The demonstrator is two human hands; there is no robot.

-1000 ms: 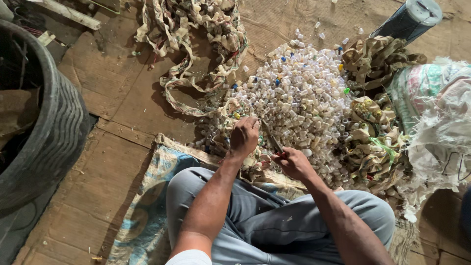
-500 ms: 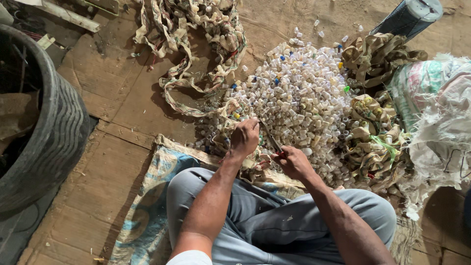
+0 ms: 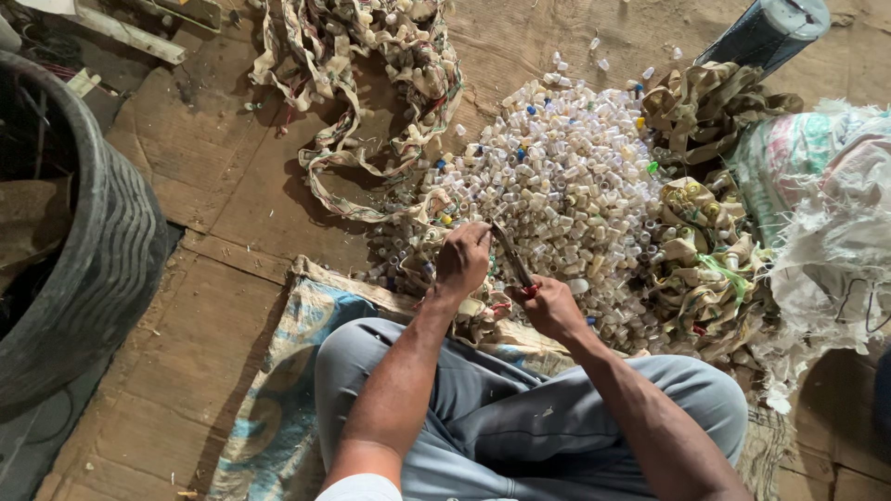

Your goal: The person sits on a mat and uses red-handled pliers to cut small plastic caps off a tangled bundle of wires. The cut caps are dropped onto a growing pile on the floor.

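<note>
A seated person's right hand (image 3: 549,306), at centre frame, grips red-handled scissors (image 3: 513,260), blades pointing up-left. The left hand (image 3: 462,262), just left, is closed on a strip of caps (image 3: 436,209) at the edge of a large pile of small plastic caps (image 3: 566,186) above

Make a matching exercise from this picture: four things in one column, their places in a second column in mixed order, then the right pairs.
Things:
1. black tyre
2. heap of small plastic caps
3. dark roll
4. scissors

Places:
A. top right corner
B. between the left hand and the right hand
C. far left edge
D. middle of the floor, ahead of the person's knees

Pairs: 1-C, 2-D, 3-A, 4-B
</note>
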